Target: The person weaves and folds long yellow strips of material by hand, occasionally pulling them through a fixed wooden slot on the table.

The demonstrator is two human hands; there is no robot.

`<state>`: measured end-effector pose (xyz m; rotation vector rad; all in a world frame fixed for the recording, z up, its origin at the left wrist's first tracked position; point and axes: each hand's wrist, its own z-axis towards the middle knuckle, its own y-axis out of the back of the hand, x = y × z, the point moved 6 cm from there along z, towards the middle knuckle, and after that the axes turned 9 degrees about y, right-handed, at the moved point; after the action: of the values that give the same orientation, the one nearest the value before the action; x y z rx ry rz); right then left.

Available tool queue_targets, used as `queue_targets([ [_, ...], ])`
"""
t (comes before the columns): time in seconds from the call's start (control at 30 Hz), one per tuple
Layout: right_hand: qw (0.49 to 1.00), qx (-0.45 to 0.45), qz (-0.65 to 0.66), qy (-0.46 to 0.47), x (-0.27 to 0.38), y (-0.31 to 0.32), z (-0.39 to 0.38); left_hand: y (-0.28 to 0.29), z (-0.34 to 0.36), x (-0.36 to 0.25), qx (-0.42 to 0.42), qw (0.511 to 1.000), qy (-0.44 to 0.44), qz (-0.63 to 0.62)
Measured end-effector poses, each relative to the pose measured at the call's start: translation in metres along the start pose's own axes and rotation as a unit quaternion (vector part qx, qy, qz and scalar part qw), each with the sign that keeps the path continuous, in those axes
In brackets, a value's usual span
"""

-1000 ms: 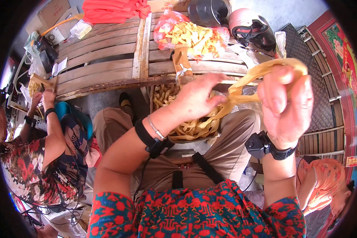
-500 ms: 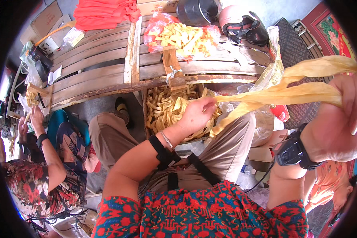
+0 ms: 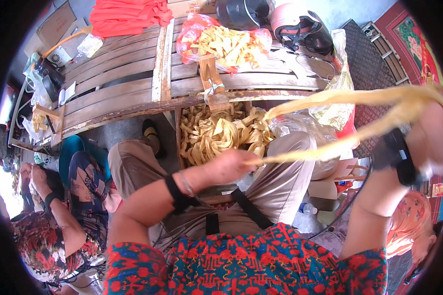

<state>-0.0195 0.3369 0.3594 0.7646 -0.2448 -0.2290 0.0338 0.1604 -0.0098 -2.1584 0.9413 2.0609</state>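
Observation:
My left hand (image 3: pixel 234 164) is closed on one end of a long, limp yellow strip (image 3: pixel 325 152), in front of a box (image 3: pixel 178 140) between my knees. The strip runs taut up to my right hand (image 3: pixel 430 120), raised at the far right edge and smeared by motion. There the strip gathers in its grip, though the fingers are mostly hidden. A second length of yellow strip (image 3: pixel 330 98) trails leftward from the right hand, its end loose above the box. A heap of similar yellow strips (image 3: pixel 206 135) fills the box.
A slatted wooden bench (image 3: pixel 118 93) stands ahead, with a wooden block (image 3: pixel 211 81) tied at its edge. On it lie a bag of yellow strips (image 3: pixel 226 46), red cloth (image 3: pixel 128 17) and helmets (image 3: pixel 300 29). A co-worker (image 3: pixel 59 231) sits at left, another person (image 3: pixel 411 221) at right.
My left hand has drawn down and slightly left with the strip's end. The right hand has risen. The strip's lengths have spread apart, one now swinging loose above the box.

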Motion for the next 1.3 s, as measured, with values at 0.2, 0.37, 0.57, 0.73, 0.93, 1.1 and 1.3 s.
queue_targets([
  [0.2, 0.958, 0.035, 0.087, -0.271, -0.135, -0.127, -0.088, 0.13, -0.045, 0.065, -0.212, 0.929, 0.127, 0.275],
  [0.37, 0.888, 0.345, -0.17, -0.253, -0.142, -0.235, -0.134, 0.153, -0.036, 0.029, -0.295, 0.884, -0.019, 0.363],
  [0.57, 0.712, 0.131, 0.622, -0.298, -0.053, -0.363, -0.081, 0.14, 0.014, -0.02, -0.394, 0.86, -0.141, 0.292],
  [0.73, 0.828, 0.221, 0.417, -0.301, -0.083, -0.377, -0.079, 0.164, 0.028, -0.003, -0.359, 0.876, -0.087, 0.308],
  [0.93, 0.889, 0.182, 0.29, -0.303, -0.118, -0.385, -0.092, 0.162, 0.045, 0.061, -0.127, 0.982, 0.096, -0.099],
  [1.1, 0.951, 0.155, 0.246, -0.108, -0.108, -0.38, -0.076, 0.158, 0.051, 0.077, -0.108, 0.935, 0.206, -0.269],
  [1.3, 0.959, 0.113, 0.255, 0.041, -0.081, -0.367, -0.069, 0.108, 0.056, 0.088, -0.07, 0.81, 0.319, -0.487],
])
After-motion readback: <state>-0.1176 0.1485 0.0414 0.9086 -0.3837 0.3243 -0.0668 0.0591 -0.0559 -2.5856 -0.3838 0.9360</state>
